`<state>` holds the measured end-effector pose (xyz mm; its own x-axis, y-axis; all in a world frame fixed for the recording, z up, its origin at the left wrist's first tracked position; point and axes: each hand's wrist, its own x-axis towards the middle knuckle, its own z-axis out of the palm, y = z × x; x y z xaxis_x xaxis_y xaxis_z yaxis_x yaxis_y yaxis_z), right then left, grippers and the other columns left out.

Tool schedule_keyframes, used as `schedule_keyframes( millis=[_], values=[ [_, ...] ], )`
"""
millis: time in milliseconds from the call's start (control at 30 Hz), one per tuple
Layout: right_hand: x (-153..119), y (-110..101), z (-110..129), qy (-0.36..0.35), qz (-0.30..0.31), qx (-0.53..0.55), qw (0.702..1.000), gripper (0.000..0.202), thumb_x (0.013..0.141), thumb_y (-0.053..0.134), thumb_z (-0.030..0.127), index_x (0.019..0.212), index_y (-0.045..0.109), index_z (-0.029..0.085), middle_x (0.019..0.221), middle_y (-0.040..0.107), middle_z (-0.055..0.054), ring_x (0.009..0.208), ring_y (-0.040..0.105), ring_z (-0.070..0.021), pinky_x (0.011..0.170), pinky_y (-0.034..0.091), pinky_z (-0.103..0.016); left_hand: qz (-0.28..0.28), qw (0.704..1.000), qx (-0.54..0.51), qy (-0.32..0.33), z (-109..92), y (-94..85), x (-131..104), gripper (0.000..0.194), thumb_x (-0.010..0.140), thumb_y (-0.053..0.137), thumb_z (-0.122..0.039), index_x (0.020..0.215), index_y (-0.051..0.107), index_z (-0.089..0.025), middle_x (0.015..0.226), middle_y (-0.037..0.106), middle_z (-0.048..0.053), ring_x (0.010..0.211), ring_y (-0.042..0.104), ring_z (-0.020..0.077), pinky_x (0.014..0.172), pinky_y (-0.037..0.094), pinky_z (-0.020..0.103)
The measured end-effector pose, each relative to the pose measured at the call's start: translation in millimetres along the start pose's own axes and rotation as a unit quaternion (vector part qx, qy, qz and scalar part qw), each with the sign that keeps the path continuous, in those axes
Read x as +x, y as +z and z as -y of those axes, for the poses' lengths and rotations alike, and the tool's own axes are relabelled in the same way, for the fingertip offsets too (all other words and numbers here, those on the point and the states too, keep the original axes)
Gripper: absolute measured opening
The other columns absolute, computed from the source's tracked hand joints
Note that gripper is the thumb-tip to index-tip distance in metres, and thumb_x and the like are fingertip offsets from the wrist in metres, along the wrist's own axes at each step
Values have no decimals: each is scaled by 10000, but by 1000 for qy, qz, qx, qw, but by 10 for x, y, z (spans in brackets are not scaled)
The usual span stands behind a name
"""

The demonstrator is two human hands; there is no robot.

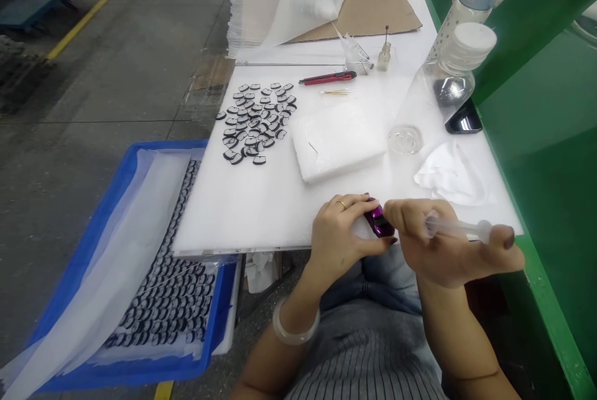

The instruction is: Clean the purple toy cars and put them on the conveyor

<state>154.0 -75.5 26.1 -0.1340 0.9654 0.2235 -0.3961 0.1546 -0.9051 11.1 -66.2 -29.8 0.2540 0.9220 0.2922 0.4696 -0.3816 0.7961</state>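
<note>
My left hand (338,235) grips a small purple toy car (379,218) between thumb and fingers, just above the table's front edge. Close on its right, my right hand (448,244) is closed around a clear syringe (459,226), with the thumb at the plunger end. The syringe's tip is hidden behind my fingers. Ahead of the car lies a white foam block (340,145) with a thin stick on top. Many small black-edged curved pieces (256,120) are spread over the table's left part.
On the white table (233,213) are a red utility knife (328,78), cotton swabs (336,93), a small glass bottle (384,56), a large clear jar (448,76), a phone (464,119) and crumpled tissue (443,170). A blue tray (88,251) of dark pieces stands lower left.
</note>
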Motion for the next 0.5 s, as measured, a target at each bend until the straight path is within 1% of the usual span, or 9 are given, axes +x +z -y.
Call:
schedule_keyframes(
  millis=[167, 300, 333, 367, 433, 500],
  values=[
    [41, 39, 39, 28, -7, -37, 999, 673, 824, 463, 800, 533, 333, 207, 469, 231, 18, 472, 219, -125, 495, 209, -298, 14, 1000, 4, 4, -3, -16, 1, 447, 579, 903, -316, 982, 733, -224, 1130, 741, 63, 1009, 677, 274, 883, 538, 464],
    [-13, 38, 94, 54, 2, -59, 997, 678, 820, 458, 808, 517, 340, 213, 468, 258, 12, 469, 237, -130, 478, 210, -300, 14, 1000, 0, 3, 2, -16, -2, 446, 578, 907, -319, 978, 735, -220, 1126, 739, 58, 997, 673, 274, 877, 537, 468],
    [-21, 30, 123, 48, 1, -63, 997, 677, 827, 447, 810, 517, 336, 218, 467, 254, 15, 462, 230, -130, 471, 212, -301, 12, 1000, -2, 3, 5, -16, -4, 455, 576, 909, -323, 983, 736, -217, 1121, 739, 58, 994, 672, 275, 877, 537, 470],
    [-13, 18, 156, 26, -5, -67, 997, 666, 846, 449, 790, 519, 321, 223, 466, 241, 22, 456, 221, -129, 467, 225, -304, 12, 1000, -4, 2, 9, -16, -8, 468, 573, 912, -324, 992, 737, -212, 1114, 740, 60, 997, 671, 276, 882, 537, 472],
    [75, -14, 213, -51, -33, -98, 993, 633, 885, 497, 707, 533, 281, 228, 475, 222, 34, 455, 238, -134, 488, 300, -320, 13, 1000, -9, 2, 16, -17, -16, 495, 572, 916, -319, 1019, 735, -208, 1105, 739, 60, 1017, 669, 276, 904, 533, 473],
    [270, -43, 214, -118, -55, -202, 971, 592, 926, 503, 628, 550, 283, 227, 509, 283, 26, 499, 358, -149, 587, 411, -343, 19, 1000, -10, 5, 18, -20, -24, 510, 578, 915, -308, 1044, 727, -218, 1115, 735, 53, 1046, 664, 271, 934, 526, 468]
  ],
)
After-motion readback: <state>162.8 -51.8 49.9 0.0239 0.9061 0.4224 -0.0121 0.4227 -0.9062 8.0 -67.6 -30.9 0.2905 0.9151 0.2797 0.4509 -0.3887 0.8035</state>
